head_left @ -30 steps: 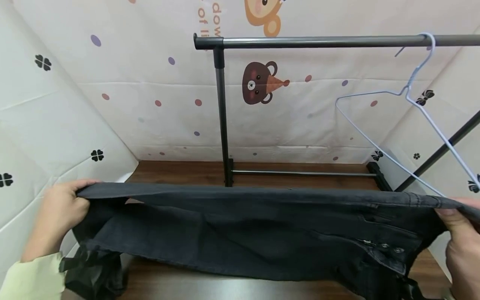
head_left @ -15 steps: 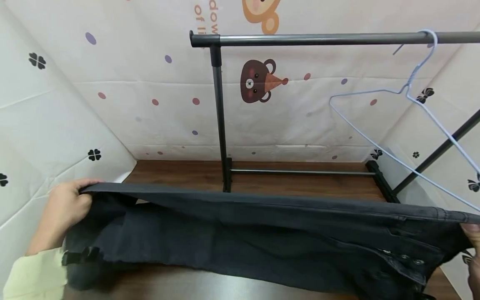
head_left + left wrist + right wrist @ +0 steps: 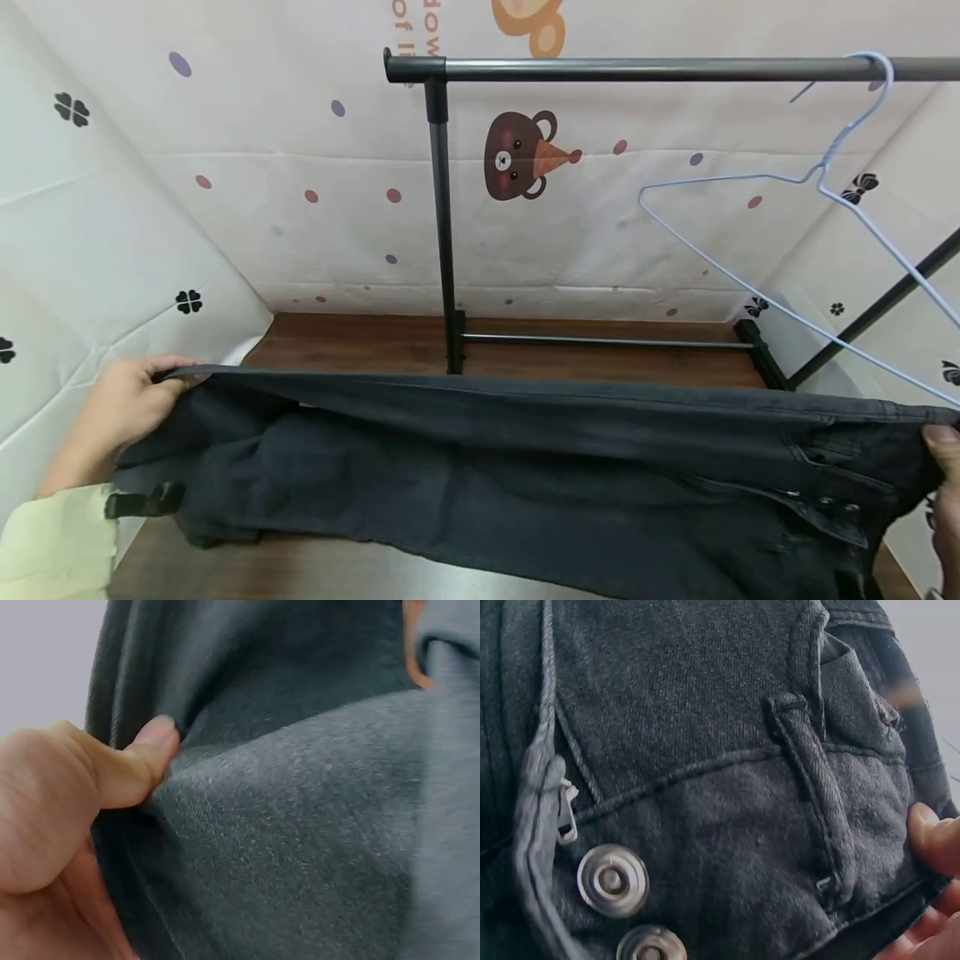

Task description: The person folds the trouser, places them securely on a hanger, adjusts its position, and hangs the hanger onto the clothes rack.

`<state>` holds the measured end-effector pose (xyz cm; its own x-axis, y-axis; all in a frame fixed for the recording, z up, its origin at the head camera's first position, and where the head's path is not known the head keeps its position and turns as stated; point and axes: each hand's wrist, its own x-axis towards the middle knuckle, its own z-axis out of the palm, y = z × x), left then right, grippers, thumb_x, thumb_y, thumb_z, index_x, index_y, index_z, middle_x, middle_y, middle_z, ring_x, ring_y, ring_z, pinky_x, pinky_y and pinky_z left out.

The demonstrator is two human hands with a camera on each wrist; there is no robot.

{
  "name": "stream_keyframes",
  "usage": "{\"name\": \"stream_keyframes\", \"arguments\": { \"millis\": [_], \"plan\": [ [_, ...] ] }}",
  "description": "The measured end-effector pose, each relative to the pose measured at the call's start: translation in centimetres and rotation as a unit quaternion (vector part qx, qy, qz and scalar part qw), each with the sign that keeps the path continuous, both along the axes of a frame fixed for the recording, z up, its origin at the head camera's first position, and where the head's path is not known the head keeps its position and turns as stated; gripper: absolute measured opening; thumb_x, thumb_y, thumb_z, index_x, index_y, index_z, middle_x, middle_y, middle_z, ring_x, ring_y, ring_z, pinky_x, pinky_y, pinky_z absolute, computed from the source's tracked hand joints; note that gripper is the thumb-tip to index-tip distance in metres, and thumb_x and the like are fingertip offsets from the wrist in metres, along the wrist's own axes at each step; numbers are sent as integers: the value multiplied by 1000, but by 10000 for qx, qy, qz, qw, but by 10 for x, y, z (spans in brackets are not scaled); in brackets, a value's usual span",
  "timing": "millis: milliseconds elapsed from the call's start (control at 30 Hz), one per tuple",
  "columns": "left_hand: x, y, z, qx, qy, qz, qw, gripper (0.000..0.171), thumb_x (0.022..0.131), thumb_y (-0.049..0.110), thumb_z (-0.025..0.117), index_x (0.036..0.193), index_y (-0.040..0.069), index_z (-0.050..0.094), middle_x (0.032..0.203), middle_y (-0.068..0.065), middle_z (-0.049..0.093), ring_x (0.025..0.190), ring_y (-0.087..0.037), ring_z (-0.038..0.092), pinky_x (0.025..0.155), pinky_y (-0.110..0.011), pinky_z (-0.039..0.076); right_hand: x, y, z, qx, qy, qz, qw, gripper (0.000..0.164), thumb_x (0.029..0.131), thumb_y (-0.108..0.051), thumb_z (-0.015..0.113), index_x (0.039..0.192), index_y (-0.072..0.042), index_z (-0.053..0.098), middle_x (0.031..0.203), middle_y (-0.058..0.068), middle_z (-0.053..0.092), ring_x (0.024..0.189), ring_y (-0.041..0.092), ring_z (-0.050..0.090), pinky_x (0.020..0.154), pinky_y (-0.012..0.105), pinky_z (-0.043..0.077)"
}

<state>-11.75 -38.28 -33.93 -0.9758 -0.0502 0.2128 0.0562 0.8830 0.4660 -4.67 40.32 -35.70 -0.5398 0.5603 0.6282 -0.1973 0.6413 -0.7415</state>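
Dark grey-black jeans (image 3: 480, 475) stretch sideways between both hands in the head view, their upper edge pulled nearly straight. My left hand (image 3: 135, 404) pinches the cloth at the left end; in the left wrist view the thumb of the left hand (image 3: 112, 769) presses into a fold. At the far right, partly cut off by the frame, my right hand (image 3: 947, 475) grips the waist end. The right wrist view shows the waistband (image 3: 720, 825) with a belt loop (image 3: 817, 802), a zipper pull (image 3: 568, 814) and two metal buttons (image 3: 613, 880), the right hand (image 3: 934, 877) pinching its edge.
A light-blue wire hanger (image 3: 821, 171) hangs from the dark rail (image 3: 637, 70) of a clothes rack, its lower right part out of frame. The rack's post (image 3: 442, 217) stands behind the jeans on a brown wooden floor (image 3: 352, 342). Printed white sheets (image 3: 322, 233) line the sides.
My right hand has moved right, drawing the jeans out further sideways. My left hand has stayed nearly in place, and the cloth below it has swung and spread.
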Motion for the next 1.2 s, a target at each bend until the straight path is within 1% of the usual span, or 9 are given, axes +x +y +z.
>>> {"name": "stream_keyframes", "arguments": {
  "millis": [133,233,367,567,633,733,867,967,1200],
  "plan": [
    [-8,-3,4,348,-580,16,9977,28,101,27,69,111,3,79,89,35,65,80,21,48,65,-13,42,-8,4,4,-872,-556,-135,9945,42,107,-5,52,87,-43,54,83,-32,49,73,-12,43,70,1,30],
    [-17,-2,2,356,-804,-83,9961,37,101,36,69,113,2,79,96,11,78,79,19,50,65,-14,44,-15,6,10,-1495,-1276,-357,9798,39,109,-10,51,88,-43,52,85,-30,48,75,-11,42,69,0,29],
    [-32,1,-3,77,-1127,-298,9931,45,104,42,63,116,1,78,117,-26,75,84,15,52,69,-20,48,-30,6,13,-1516,-2068,-604,9647,31,109,-16,53,88,-40,50,81,-24,44,72,-5,40,60,6,29],
    [-58,8,-9,-289,-1785,-692,9811,52,107,51,53,88,8,75,76,-6,61,74,-11,51,67,-31,42,-59,10,13,-534,-3282,-843,9393,27,107,-30,54,85,-16,54,62,-12,40,60,11,38,50,28,32],
    [-67,12,-12,-476,-1854,-795,9783,52,107,52,53,86,10,74,76,-3,60,74,-16,53,68,-32,41,-71,13,9,-137,-3352,-909,9376,32,106,-30,55,84,-7,53,58,-7,40,61,16,38,52,30,31],
    [-81,19,-21,-656,-1824,-757,9781,58,106,57,52,98,6,78,88,-15,70,80,-26,62,71,-38,47,-88,18,-1,398,-3368,-805,9373,37,104,-26,55,93,8,59,63,13,51,69,26,43,56,31,30],
    [-93,26,-40,-649,-1591,-568,9835,62,104,58,54,111,1,76,101,-21,75,84,-30,67,73,-43,53,-105,22,-24,750,-3300,-554,9394,36,102,-20,58,114,14,66,96,34,67,87,40,55,59,28,32],
    [-97,30,-53,-601,-1493,-509,9856,49,104,47,61,113,0,74,103,-21,74,85,-30,66,73,-46,53,-115,22,-40,692,-3434,-407,9357,39,103,-19,56,120,16,64,117,39,65,102,50,59,65,37,41],
    [-101,34,-75,-774,-1223,-387,9887,29,104,26,65,115,0,72,114,-29,69,100,-46,65,80,-59,51,-136,33,-56,955,-3654,-361,9253,38,102,-20,55,113,16,63,119,42,62,107,58,57,75,57,44]
  ]
}}
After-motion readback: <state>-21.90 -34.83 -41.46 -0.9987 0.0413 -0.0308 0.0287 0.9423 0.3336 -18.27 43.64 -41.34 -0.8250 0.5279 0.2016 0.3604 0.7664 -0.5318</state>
